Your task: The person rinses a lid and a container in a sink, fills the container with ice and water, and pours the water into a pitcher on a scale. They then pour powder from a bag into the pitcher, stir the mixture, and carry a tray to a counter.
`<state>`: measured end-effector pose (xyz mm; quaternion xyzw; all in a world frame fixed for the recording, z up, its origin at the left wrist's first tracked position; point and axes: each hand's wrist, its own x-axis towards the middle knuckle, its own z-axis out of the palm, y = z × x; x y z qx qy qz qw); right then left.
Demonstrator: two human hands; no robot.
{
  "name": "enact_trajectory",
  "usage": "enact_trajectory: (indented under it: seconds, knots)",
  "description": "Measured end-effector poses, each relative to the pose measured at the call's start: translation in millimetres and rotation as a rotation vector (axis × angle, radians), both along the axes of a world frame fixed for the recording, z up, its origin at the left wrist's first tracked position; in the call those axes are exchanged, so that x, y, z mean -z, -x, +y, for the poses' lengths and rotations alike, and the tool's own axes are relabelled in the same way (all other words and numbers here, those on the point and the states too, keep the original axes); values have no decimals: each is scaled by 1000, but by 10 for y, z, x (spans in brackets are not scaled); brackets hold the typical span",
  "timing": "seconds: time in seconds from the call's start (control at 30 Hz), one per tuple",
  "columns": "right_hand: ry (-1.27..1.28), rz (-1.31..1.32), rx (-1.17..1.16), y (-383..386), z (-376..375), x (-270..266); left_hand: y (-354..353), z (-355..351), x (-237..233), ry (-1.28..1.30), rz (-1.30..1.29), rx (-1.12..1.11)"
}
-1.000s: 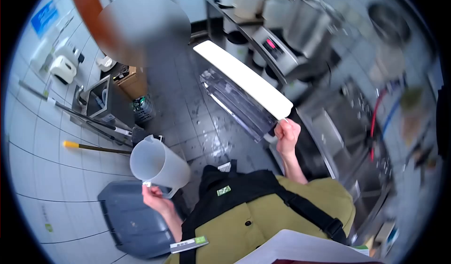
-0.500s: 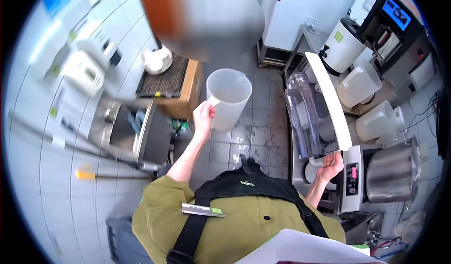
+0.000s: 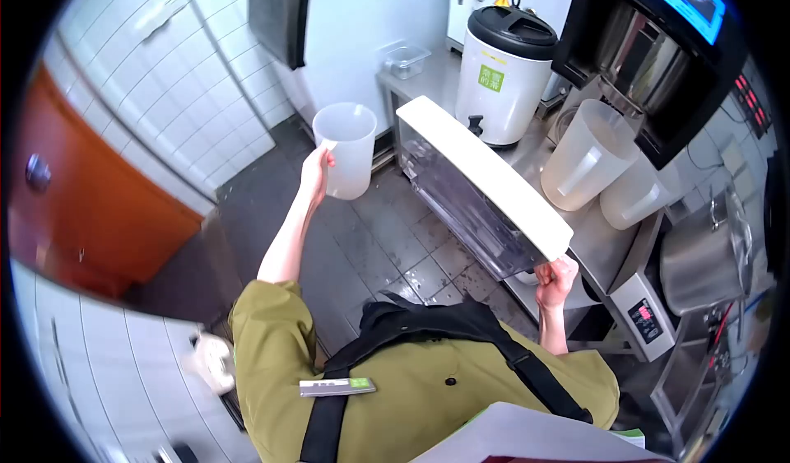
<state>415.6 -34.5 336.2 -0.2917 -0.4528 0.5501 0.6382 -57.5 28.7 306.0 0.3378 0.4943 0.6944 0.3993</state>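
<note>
My left hand [image 3: 316, 175] is wrapped round the handle of a tall translucent plastic pitcher [image 3: 349, 154], held upright over the floor with its mouth up. A clear plastic bin [image 3: 469, 208] with a thick white lid or rim [image 3: 485, 175] slants along the front of the steel counter at right. At the near end of this bin, my right hand [image 3: 555, 282] is closed in a fist against its corner; the fingers' inner side is hidden.
Two translucent pitchers [image 3: 588, 158] [image 3: 638, 195] stand on the counter [image 3: 527, 162]. Behind them are a white drink urn [image 3: 504, 93] and a black machine with a screen [image 3: 658, 51]. A steel pot [image 3: 704, 253] stands near a control panel [image 3: 644, 319]. An orange door [image 3: 90, 191] is at left.
My view has swung right, bringing the urn and machine closer and the orange door to the left. The left hand has carried the pitcher round; the right fist stays at the bin's corner.
</note>
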Motion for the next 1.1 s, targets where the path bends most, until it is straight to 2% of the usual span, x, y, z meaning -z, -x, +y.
enact_trajectory:
  seconds: [0.17, 0.23, 0.37, 0.4, 0.43, 0.5, 0.6, 0.7, 0.77, 0.8, 0.83, 0.87, 0.9, 0.93, 0.97, 1.0, 1.03, 1.07, 1.1]
  knots:
    - [-27, 54, 274, 926, 189, 119, 445, 2161, -66, -16, 216, 420]
    - [-6, 59, 370, 1272, 209, 151, 383, 2838, -202, 63, 188, 519]
    - [-18, -79, 616, 1975, 262, 64, 235, 4106, 37, 224, 280, 620]
    - [9, -94, 685, 2144, 286, 75, 208, 4535, 345, 162, 297, 637]
    - [24, -111, 754, 2317, 332, 71, 123, 4748, 396, 115, 324, 637]
    - [-26, -74, 730, 2581, 451, 129, 13, 5071, 336, 171, 263, 669]
    - [13, -125, 713, 2847, 727, 7, -44, 5368, 206, 259, 568, 624]
    - [-12, -265, 629, 2995, 1014, -192, 224, 5207, -344, 476, 545, 663]
    - [-20, -391, 538, 3027, 1249, -204, 685, 4921, -545, 209, 303, 833]
    - [-64, -526, 614, 2926, 1290, 144, 1003, 4663, -576, 91, 226, 976]
    - [-14, -556, 622, 3014, 1410, 109, 1359, 4347, -579, -24, 216, 1054]
    - [-71, -610, 384, 3049, 1624, 19, 1764, 4046, -594, -85, 250, 1051]
    - [-102, -496, 332, 3157, 1801, 99, 2182, 3631, -305, 78, 62, 819]
    - [-129, -382, 277, 3258, 1992, 188, 2656, 3180, 51, 60, -207, 849]
    - [-74, -409, 265, 3379, 2159, 143, 2989, 2640, 255, 104, -347, 784]
    - [-96, -325, 71, 3445, 2366, 283, 3285, 2066, 642, 165, -453, 578]
    - [-99, -255, -106, 3515, 2549, 410, 3429, 1421, 1016, 261, -488, 257]
    - [-106, -291, -204, 3692, 2696, 359, 3567, 741, 1536, 572, -459, -93]
    - [-118, -276, -305, 4020, 2722, 217, 3775, 29, 2071, 1189, 17, -175]
